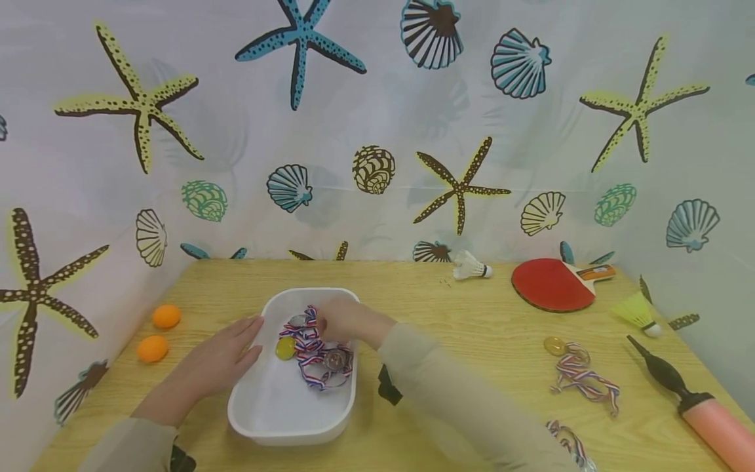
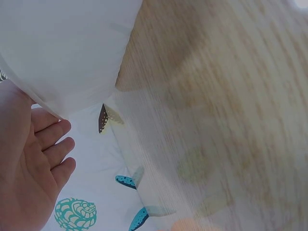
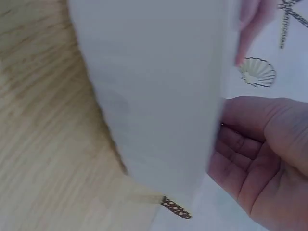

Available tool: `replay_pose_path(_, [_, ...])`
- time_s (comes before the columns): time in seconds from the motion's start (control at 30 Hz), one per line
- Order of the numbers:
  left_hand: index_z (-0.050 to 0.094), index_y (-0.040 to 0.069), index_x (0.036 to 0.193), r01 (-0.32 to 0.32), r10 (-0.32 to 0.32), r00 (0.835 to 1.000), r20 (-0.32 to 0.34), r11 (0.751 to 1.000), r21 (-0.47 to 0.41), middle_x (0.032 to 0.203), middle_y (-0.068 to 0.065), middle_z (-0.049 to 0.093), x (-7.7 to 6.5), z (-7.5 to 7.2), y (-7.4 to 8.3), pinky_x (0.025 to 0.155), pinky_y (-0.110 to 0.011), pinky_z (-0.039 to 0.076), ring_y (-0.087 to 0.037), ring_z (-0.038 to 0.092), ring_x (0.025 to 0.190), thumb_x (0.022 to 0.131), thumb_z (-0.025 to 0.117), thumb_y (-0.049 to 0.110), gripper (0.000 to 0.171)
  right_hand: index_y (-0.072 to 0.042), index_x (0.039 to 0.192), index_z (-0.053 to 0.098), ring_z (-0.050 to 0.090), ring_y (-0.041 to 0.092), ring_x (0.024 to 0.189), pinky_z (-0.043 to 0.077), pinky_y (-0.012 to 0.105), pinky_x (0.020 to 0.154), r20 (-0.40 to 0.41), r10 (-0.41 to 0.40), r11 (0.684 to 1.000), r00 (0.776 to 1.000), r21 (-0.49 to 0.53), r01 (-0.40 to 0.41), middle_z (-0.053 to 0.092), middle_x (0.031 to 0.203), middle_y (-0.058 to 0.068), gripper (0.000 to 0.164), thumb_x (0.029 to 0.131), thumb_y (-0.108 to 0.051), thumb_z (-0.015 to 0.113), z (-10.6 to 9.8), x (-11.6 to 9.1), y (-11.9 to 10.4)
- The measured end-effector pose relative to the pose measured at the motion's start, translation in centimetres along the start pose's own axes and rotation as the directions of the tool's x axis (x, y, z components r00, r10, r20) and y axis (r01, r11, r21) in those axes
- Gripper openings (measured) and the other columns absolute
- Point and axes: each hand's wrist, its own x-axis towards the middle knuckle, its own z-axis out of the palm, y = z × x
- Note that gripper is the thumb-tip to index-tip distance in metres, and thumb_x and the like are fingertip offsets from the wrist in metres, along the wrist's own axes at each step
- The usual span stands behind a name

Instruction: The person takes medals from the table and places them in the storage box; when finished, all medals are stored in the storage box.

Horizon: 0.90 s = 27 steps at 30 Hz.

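Observation:
A white plastic basin [image 1: 265,406] stands on the table with several medals on striped red, white and blue ribbons inside. Silver, yellow-gold [image 1: 286,348] and dull bronze-looking discs [image 1: 335,360] show among the ribbons. My left hand [image 1: 227,357] rests at the basin's left rim, fingers mostly straight; the left wrist view shows its palm [image 2: 29,178] beside the wall. My right hand [image 1: 339,321] reaches over the right rim, its curled fingers at a medal's ribbon [image 1: 309,318]. In the right wrist view the wall hides the fingertips of that hand [image 3: 264,149].
Two orange balls [image 1: 159,333] lie on the left. To the right are a white shuttlecock [image 1: 470,265], red table tennis paddle [image 1: 551,285], yellow shuttlecock [image 1: 638,314], hand pump [image 1: 702,406], gold medal with ribbon [image 1: 555,345] and another ribbon [image 1: 569,440]. A patterned curtain [image 1: 377,131] hangs behind.

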Motion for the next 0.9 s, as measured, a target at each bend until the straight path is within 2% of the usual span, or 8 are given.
replay_pose_path(0.1, [0.034, -0.005, 0.138, -0.002, 0.002, 1.000, 0.004, 1.000, -0.001, 0.138, -0.027, 0.035, 0.1, 0.0, 0.0, 0.099, -0.057, 0.028, -0.044, 0.033, 0.125, 0.094, 0.050, 0.027, 0.057, -0.008, 0.078, 0.069, 0.052, 0.007, 0.061, 0.045, 0.015, 0.055, -0.042, -0.060, 0.993, 0.997, 0.097, 0.064, 0.060, 0.070, -0.004, 0.008, 0.084, -0.006, 0.064, -1.5, -1.2, 0.6])
replay_pose_path(0.2, [0.034, -0.005, 0.138, -0.005, 0.005, 1.000, 0.005, 1.000, -0.001, 0.138, -0.027, 0.035, 0.2, 0.0, 0.1, 0.099, -0.057, 0.028, -0.044, 0.033, 0.125, 0.094, 0.049, 0.027, 0.056, -0.006, 0.082, 0.069, 0.054, 0.007, 0.063, 0.046, 0.016, 0.055, -0.078, -0.101, 0.969, 0.992, 0.217, 0.116, 0.061, 0.074, -0.004, 0.006, 0.085, -0.007, 0.064, -3.1, -3.1, 1.4])
replay_pose_path(0.37, [0.034, -0.005, 0.138, -0.002, 0.002, 1.000, 0.005, 1.000, -0.006, 0.138, -0.027, 0.035, 0.3, 0.0, 0.2, 0.099, -0.058, 0.028, -0.045, 0.033, 0.125, 0.094, 0.049, 0.027, 0.057, -0.008, 0.089, 0.066, 0.058, 0.010, 0.068, 0.051, 0.021, 0.057, -0.132, -0.081, 0.911, 0.988, 0.392, 0.128, 0.062, 0.080, -0.002, 0.005, 0.086, -0.011, 0.064, -5.6, -7.3, 3.0])
replay_pose_path(0.5, [0.034, -0.006, 0.138, -0.006, 0.006, 1.000, 0.002, 1.000, -0.003, 0.138, -0.028, 0.035, 0.4, 0.1, 0.2, 0.099, -0.058, 0.028, -0.046, 0.033, 0.124, 0.094, 0.049, 0.027, 0.056, -0.008, 0.091, 0.066, 0.059, 0.010, 0.073, 0.052, 0.024, 0.064, -0.221, -0.060, 0.889, 0.973, 0.431, 0.153, 0.063, 0.082, -0.004, 0.007, 0.086, -0.013, 0.065, -6.7, -11.0, 4.9])
replay_pose_path(0.6, [0.035, -0.006, 0.137, -0.011, 0.011, 1.000, -0.005, 1.000, 0.001, 0.138, -0.028, 0.036, 0.4, 0.2, 0.1, 0.099, -0.058, 0.028, -0.046, 0.034, 0.124, 0.094, 0.049, 0.026, 0.056, -0.007, 0.093, 0.066, 0.059, 0.011, 0.076, 0.052, 0.028, 0.069, -0.306, -0.050, 0.881, 0.951, 0.435, 0.186, 0.063, 0.083, -0.004, 0.010, 0.086, -0.014, 0.065, -7.0, -13.9, 6.7])
replay_pose_path(0.7, [0.036, -0.007, 0.137, -0.015, 0.015, 1.000, -0.012, 1.000, -0.002, 0.137, -0.028, 0.036, 0.3, 0.2, 0.0, 0.099, -0.058, 0.028, -0.046, 0.034, 0.124, 0.094, 0.049, 0.025, 0.055, -0.007, 0.095, 0.066, 0.058, 0.012, 0.078, 0.051, 0.032, 0.070, -0.364, 0.003, 0.880, 0.931, 0.444, 0.171, 0.064, 0.085, -0.003, 0.012, 0.086, -0.015, 0.065, -7.1, -16.9, 8.7])
replay_pose_path(0.8, [0.036, -0.007, 0.136, -0.019, 0.019, 1.000, -0.021, 1.000, -0.005, 0.137, -0.028, 0.036, 0.2, 0.2, 0.1, 0.099, -0.058, 0.029, -0.046, 0.034, 0.123, 0.094, 0.049, 0.024, 0.054, -0.009, 0.097, 0.067, 0.058, 0.013, 0.079, 0.052, 0.031, 0.068, -0.393, 0.098, 0.888, 0.914, 0.449, 0.098, 0.064, 0.086, -0.004, 0.015, 0.086, -0.018, 0.066, -6.8, -19.8, 11.0])
replay_pose_path(0.9, [0.036, -0.008, 0.136, -0.018, 0.018, 1.000, -0.022, 1.000, -0.003, 0.137, -0.028, 0.036, 0.2, 0.2, 0.1, 0.099, -0.058, 0.028, -0.046, 0.034, 0.123, 0.094, 0.049, 0.024, 0.054, -0.009, 0.098, 0.067, 0.059, 0.015, 0.078, 0.052, 0.030, 0.067, -0.401, 0.207, 0.874, 0.892, 0.485, 0.015, 0.065, 0.088, -0.002, 0.017, 0.085, -0.020, 0.067, -6.2, -22.4, 13.4])
